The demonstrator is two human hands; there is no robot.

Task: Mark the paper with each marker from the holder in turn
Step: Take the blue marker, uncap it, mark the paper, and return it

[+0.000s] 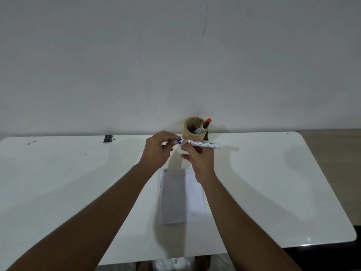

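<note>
- Paper (181, 196): nearest, flat on worktop (273, 182), betw. the two forearms; thin, floppy, prob. slides w/o a hand pinning it. Small dark mark at its far-left corner.
- Right hand (199, 159): raised above paper's far edge, fingers closed round barrel of blue marker (201, 144), which lies roughly level, tail pointing right.
- Left hand (158, 149): fingertips pinched on marker's blue cap end; cap on or off, can't tell.
- Marker: light, stiff, smooth plastic, likely slick; best held mid-barrel, cap pulled straight off along its axis.
- Holder (193, 127): tan cylinder at worktop's far edge, just beyond both hands; red-capped marker (204, 126) leans inside.
</note>
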